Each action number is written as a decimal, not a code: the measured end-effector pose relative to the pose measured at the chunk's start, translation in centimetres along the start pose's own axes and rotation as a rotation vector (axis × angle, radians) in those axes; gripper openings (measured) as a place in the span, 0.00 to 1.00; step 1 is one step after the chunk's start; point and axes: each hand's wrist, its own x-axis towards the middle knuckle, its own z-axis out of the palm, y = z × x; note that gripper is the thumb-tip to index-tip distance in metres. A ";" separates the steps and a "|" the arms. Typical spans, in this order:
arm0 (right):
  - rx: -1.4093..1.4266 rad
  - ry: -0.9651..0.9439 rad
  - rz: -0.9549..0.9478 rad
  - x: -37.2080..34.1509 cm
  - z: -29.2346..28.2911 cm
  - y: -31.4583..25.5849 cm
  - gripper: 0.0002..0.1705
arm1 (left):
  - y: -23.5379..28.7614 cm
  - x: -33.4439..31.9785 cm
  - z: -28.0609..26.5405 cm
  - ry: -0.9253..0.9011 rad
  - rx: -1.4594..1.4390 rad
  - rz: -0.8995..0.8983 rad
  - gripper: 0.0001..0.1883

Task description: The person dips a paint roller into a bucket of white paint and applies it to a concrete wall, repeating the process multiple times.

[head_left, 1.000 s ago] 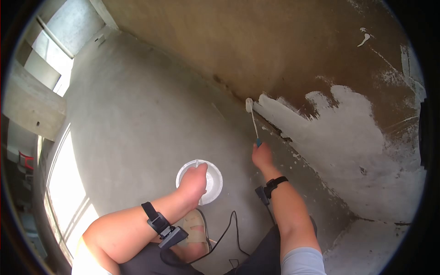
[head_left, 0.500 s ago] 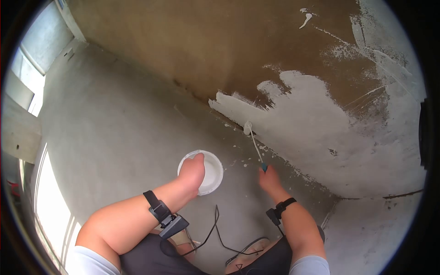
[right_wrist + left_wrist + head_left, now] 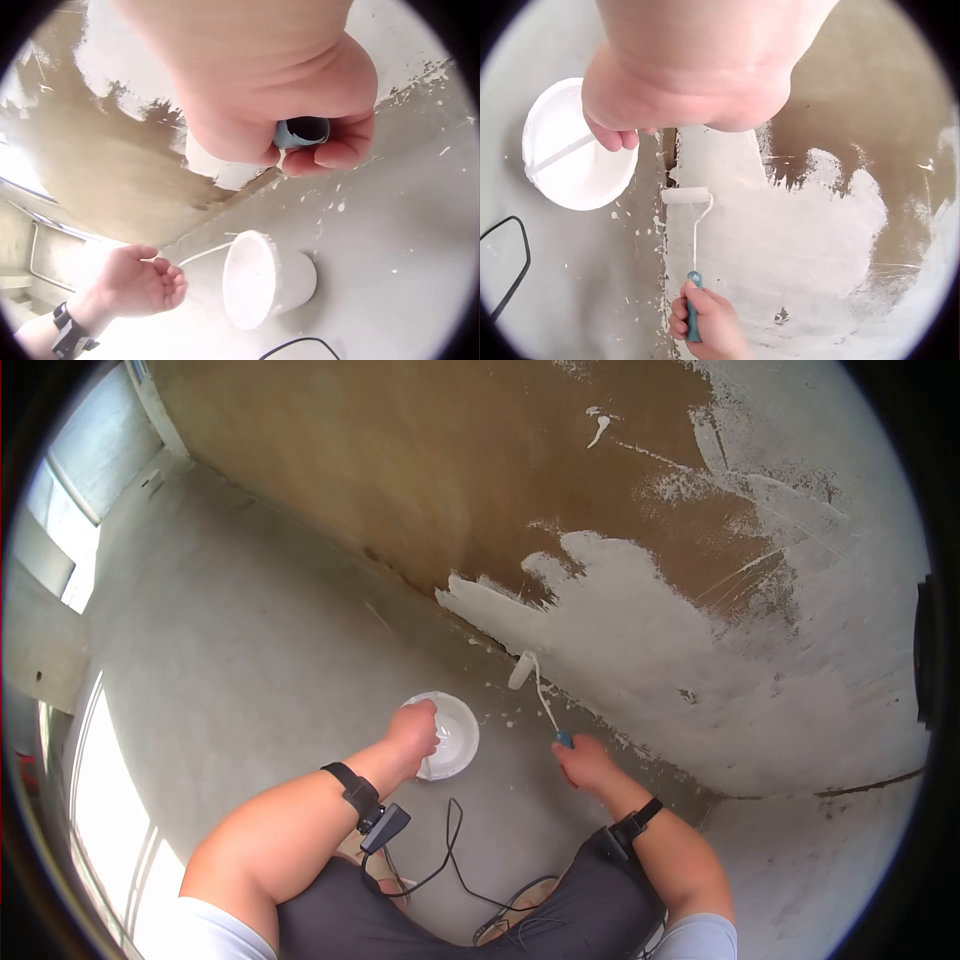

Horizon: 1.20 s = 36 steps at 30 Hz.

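Paint roller [image 3: 521,671], long axis forward — in right hand [image 3: 588,762]

Head view high, forward and down — wrist views nearer, bucket [image 3: 296,280] in all.

A paint roller [image 3: 521,671], sleeve white, blue-green grip [image 3: 565,740], slants near the wall's [image 3: 620,610] base; nearby, a white bucket [image 3: 296,281] faces upward, handle [image 3: 562,154] raised.

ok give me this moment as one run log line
left hand: holds white bucket by its handle | right hand: grips roller | roller: near foot of wall, contact unclear | wall: part white, part brown
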 end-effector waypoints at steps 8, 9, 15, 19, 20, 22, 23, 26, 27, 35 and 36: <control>0.159 -0.269 -0.139 -5.3 2.2 -3.4 0.20 | -1.7 -1.5 -3.0 0.056 -0.007 -0.042 0.25; 0.111 -0.273 -0.171 -6.0 2.4 -3.8 0.21 | -1.9 -1.9 -3.4 0.007 -0.011 -0.030 0.25; -0.179 -0.340 -0.229 -6.4 3.5 -4.4 0.21 | -3.0 -3.1 -3.2 -0.020 0.050 0.008 0.23; -0.303 -0.396 -0.212 -5.4 5.0 -4.4 0.18 | -3.1 -2.6 -2.7 -0.010 0.116 0.027 0.21; -0.166 -0.430 -0.144 -4.3 6.0 -3.8 0.17 | -2.9 -2.3 -2.5 -0.009 0.123 0.029 0.21; -0.033 -0.459 -0.078 -3.4 6.6 -3.9 0.19 | -2.3 -1.2 -1.9 -0.009 0.179 0.045 0.20; 0.060 -0.485 -0.011 -3.2 6.9 -4.3 0.17 | -2.2 -0.9 -1.5 -0.006 0.178 0.045 0.20; 0.278 -0.576 0.140 -1.5 7.4 -4.9 0.13 | -0.3 -1.0 -0.2 0.024 0.196 0.041 0.21; 0.388 -0.648 0.243 -1.1 7.5 -5.0 0.11 | 0.1 -1.3 0.6 0.016 0.244 0.012 0.22; 0.580 -0.769 0.444 3.3 9.7 -4.9 0.14 | -1.7 0.0 0.9 -0.029 0.206 -0.030 0.23; 0.587 -0.747 0.435 3.4 10.0 -4.9 0.14 | -1.5 -0.3 0.5 -0.022 0.224 -0.031 0.22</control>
